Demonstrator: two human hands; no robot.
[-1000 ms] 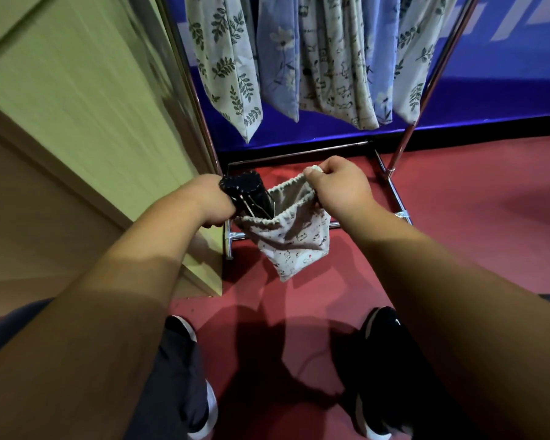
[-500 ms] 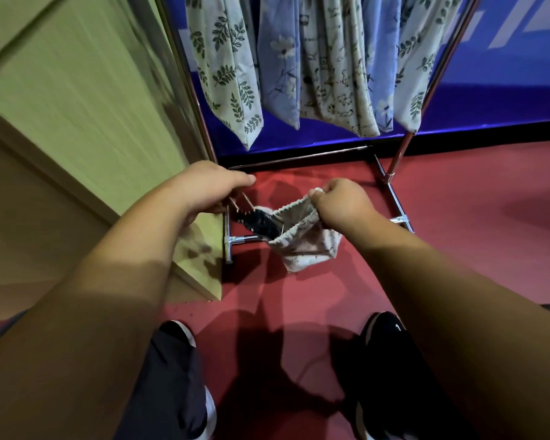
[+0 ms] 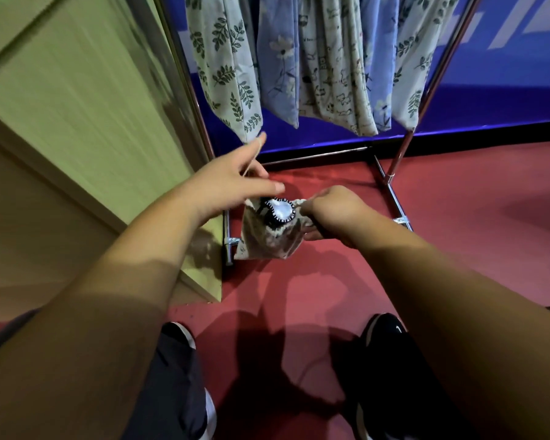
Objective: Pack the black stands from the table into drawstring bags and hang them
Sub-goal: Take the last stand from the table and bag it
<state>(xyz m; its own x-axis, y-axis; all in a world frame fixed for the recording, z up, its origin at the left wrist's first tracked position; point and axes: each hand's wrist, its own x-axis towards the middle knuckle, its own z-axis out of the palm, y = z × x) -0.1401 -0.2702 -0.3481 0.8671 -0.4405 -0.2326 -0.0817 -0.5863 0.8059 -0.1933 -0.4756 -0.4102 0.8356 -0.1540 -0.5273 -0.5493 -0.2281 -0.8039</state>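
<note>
Most of the view is red floor (image 3: 458, 249), with a pale wooden panel (image 3: 77, 138) rising along the left side and a blue wall (image 3: 505, 90) at the back. In front of that wall stands a metal rack (image 3: 395, 198), from which several printed cloth bags (image 3: 331, 74) hang side by side, with leaf, flower and animal patterns among them. At the bottom edge a dark trouser leg (image 3: 172, 392) and a black shoe (image 3: 385, 331) show below the person's outstretched arms. Between the hands, held in the air above the floor and just in front of the rack's left foot, is a small drawstring bag (image 3: 267, 246) of pale printed cloth. The right hand (image 3: 337, 214) has its fingers curled tight round the gathered right edge of the bag's mouth. The black stand (image 3: 278, 212) sits in that mouth with its top showing, a shiny pale round face with a black rim turned up toward the camera. The left hand (image 3: 229, 182) hovers just above and left of the stand, fingers stretched out toward the right. A thin tan cord (image 3: 254, 154) rises past it, blurred, and whether the fingers pinch it cannot be told.
</note>
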